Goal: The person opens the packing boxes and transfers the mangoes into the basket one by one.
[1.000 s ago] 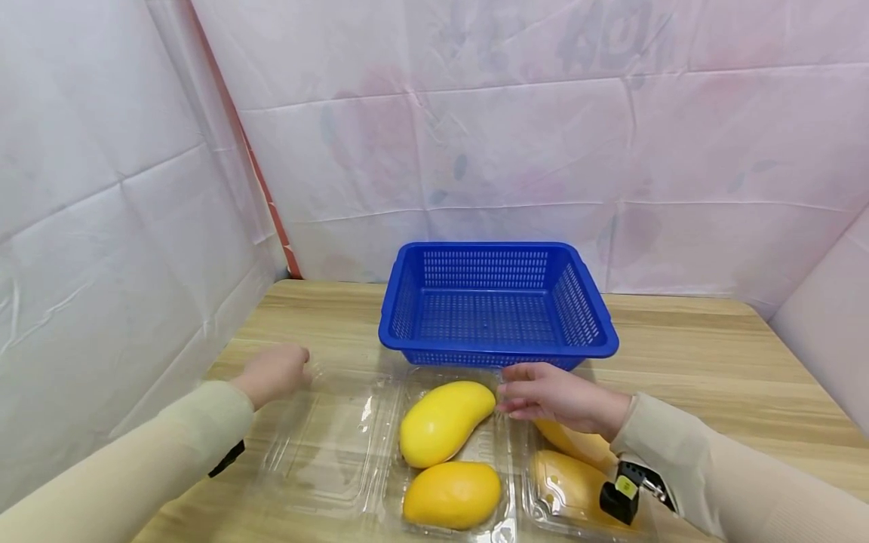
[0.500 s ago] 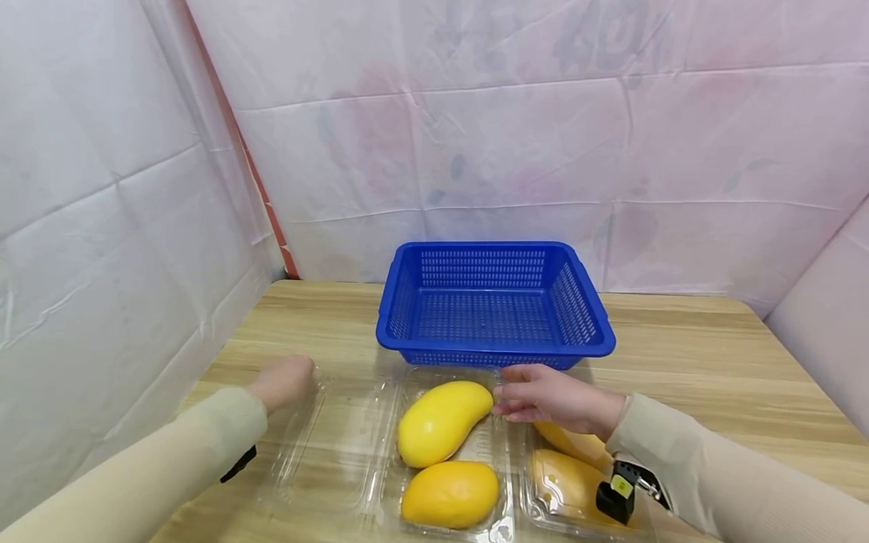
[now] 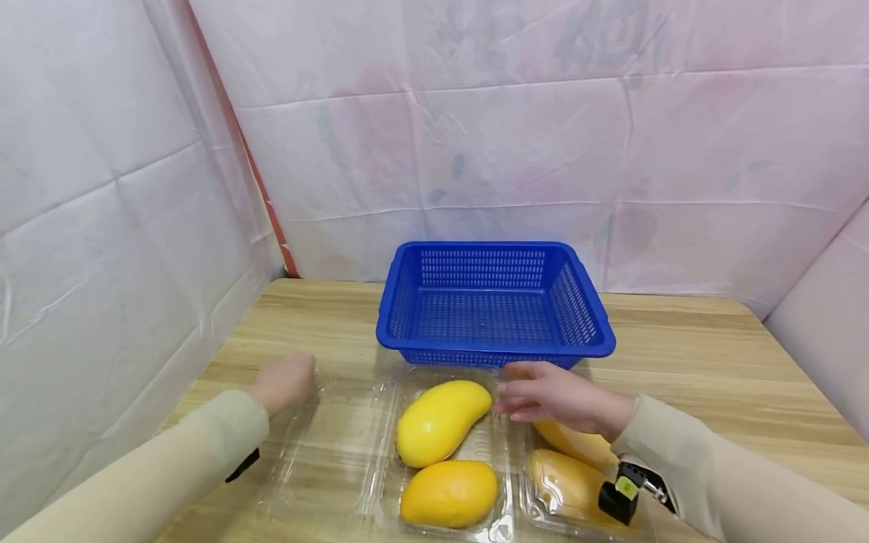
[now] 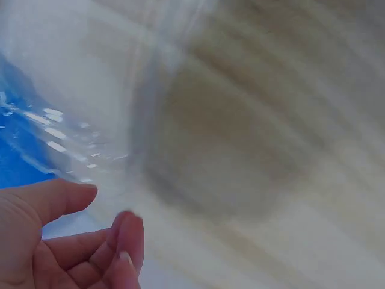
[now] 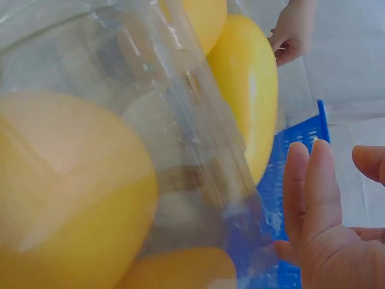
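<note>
In the head view my left hand (image 3: 284, 383) has its fingers curled at the far left edge of a clear plastic clamshell lid (image 3: 339, 445), which is folded out to the left. In the left wrist view a narrow gap shows between the thumb and fingertips (image 4: 127, 226). The clamshell's base (image 3: 501, 483) bears a curved yellow mango (image 3: 441, 424) and a rounder orange-yellow mango (image 3: 449, 494). My right hand (image 3: 553, 394), fingers extended and thumb apart, lies at the base's far right rim, beside the curved mango's tip.
A blue perforated basket (image 3: 495, 351) stands behind the clamshell. To the right, partly under my right forearm, sits a covered clear clamshell (image 3: 543, 520) with mangoes (image 3: 566, 483) inside. Pale sheeting (image 3: 475, 166) hangs behind the wooden table (image 3: 706, 362) and at its sides.
Since one second ago, my left hand and the lid's left edge have shifted slightly to the right. My right hand and the mangoes have stayed in place.
</note>
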A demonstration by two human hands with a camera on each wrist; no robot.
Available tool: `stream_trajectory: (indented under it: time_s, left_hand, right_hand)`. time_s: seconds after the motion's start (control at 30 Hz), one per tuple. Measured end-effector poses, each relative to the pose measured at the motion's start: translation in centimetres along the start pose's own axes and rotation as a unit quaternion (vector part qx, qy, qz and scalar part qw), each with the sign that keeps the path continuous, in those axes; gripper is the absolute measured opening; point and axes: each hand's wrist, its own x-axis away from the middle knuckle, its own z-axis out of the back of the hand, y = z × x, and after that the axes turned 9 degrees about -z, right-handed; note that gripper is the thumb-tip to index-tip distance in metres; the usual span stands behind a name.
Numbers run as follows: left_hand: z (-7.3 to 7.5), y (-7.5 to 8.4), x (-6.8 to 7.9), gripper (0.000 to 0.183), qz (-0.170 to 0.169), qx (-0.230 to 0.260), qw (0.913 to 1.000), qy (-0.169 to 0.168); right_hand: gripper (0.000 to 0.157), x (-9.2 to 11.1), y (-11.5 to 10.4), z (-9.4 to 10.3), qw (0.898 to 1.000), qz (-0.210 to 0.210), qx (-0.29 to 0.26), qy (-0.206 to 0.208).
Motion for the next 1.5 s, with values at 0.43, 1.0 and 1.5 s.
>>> stream_trajectory:
  time_s: [0.43, 1.0, 1.5]
  left_hand:
    - [1.9, 9.7, 0.7, 0.037, -0.200, -0.099, 0.9530, 0.205]
    - [-0.7, 16.0, 0.7, 0.061, -0.247, -0.180, 0.9468, 0.102]
    - [-2.4, 16.9, -0.4, 0.078, -0.183, -0.154, 0.9708, 0.020]
  right_hand:
    - [0.052, 3.4, -0.8, 1.6, 0.977, 0.027, 0.192, 0.090]
    - [0.049, 6.4, 0.6, 7.0, 0.777, 0.014, 0.522, 0.351]
    - [0.095, 4.2, 0.9, 9.4, 0.800, -0.033, 0.493, 0.339]
